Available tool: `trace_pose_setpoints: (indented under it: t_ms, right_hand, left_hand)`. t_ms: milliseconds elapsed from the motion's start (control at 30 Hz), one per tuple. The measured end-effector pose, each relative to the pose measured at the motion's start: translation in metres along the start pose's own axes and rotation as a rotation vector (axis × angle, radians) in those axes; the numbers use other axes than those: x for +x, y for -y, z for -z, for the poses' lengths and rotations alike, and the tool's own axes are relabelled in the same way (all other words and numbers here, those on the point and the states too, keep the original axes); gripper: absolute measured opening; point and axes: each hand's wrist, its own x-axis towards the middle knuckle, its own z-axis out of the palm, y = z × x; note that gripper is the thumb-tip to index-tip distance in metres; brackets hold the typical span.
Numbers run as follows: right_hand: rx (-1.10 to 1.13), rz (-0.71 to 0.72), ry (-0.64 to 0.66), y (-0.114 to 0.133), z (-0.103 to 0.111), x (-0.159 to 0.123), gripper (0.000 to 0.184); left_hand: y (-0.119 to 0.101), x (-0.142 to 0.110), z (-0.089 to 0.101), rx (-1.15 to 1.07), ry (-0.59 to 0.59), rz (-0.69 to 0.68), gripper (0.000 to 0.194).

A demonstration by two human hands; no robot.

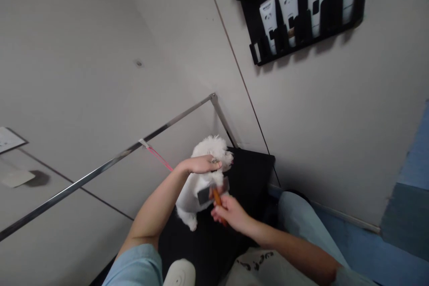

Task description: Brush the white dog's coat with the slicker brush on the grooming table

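Head view: brushing in progress, as judged from the brush (217,196) at the chest of the dog (198,183), which is on the table (204,250). The left hand (202,164) lies along the dog's neck, just below its head; its fingers are partly out of sight, so whether they grip or merely rest cannot be told. The right hand (231,212), in front of the dog, is closed around the brush's orange handle. The coat looks white and fluffy throughout; which parts are done and which remain cannot be determined. Blur obscures the brush head, including whether it touches the fur. The pink lead (160,158), beside the dog, disappears behind the left forearm, hiding its attachment. The dog's far side is concealed, and a pale object (181,271), nearer the viewer than the dog, is cut off and unidentified.
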Motion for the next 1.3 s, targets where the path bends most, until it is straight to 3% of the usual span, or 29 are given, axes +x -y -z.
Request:
trace_pose_setpoints:
  t_ms: [67,100,233,267,400,467,567,633,800,867,967,1033,1133,1300]
  right_hand:
    - [-0.045,0.208,-0.095,-0.002,-0.001,0.008,0.020]
    - [-0.084,0.217,-0.117,-0.007,-0.003,0.011,0.016]
    - [-0.280,-0.165,-0.004,-0.036,-0.014,0.014,0.012]
    - [-0.320,-0.168,0.000,-0.038,-0.015,0.013,0.014]
    - [-0.479,0.228,-0.171,-0.015,-0.007,0.021,0.012]
    - [-0.556,0.215,-0.211,-0.010,-0.005,0.026,0.010]
    - [-0.543,-0.040,-0.111,-0.024,-0.010,0.021,0.016]
    - [-0.511,-0.130,-0.015,-0.032,-0.016,0.014,0.024]
    - [-0.727,0.161,-0.059,-0.008,-0.016,0.022,0.023]
    - [-0.901,0.115,-0.027,-0.003,-0.016,0.028,0.025]
    - [-0.995,-0.088,0.086,-0.006,-0.026,0.031,0.030]
    - [-0.975,-0.057,0.105,-0.005,-0.034,0.033,0.036]
    - [-1.028,0.104,0.106,-0.001,-0.046,0.039,0.038]
    - [-1.077,-0.100,0.272,-0.019,-0.058,0.039,0.031]
  left_hand:
    - [-0.006,0.007,-0.001,0.022,0.153,0.018,0.052]
    - [-0.007,0.010,-0.001,0.031,0.140,0.042,0.053]
    - [-0.002,0.013,-0.004,0.041,-0.139,0.166,0.050]
    - [-0.001,0.013,-0.004,0.026,-0.169,0.175,0.049]
    - [0.005,0.016,-0.011,-0.040,-0.293,0.096,0.043]
    - [0.008,0.018,-0.015,-0.090,-0.356,0.029,0.044]
    - [0.017,0.020,-0.019,-0.192,-0.422,-0.051,0.047]
    - [0.020,0.018,-0.019,-0.275,-0.453,-0.088,0.047]
    - [0.006,-0.006,-0.011,-0.529,-0.457,-0.070,0.046]
    - [-0.002,-0.022,-0.003,-0.688,-0.568,-0.036,0.048]
    - [-0.006,-0.045,0.010,-0.863,-0.724,0.012,0.053]
    - [-0.005,-0.056,0.017,-0.898,-0.757,0.020,0.054]
    - [-0.003,-0.066,0.025,-0.906,-0.821,0.014,0.054]
    - [-0.001,-0.074,0.036,-0.944,-0.928,0.052,0.053]
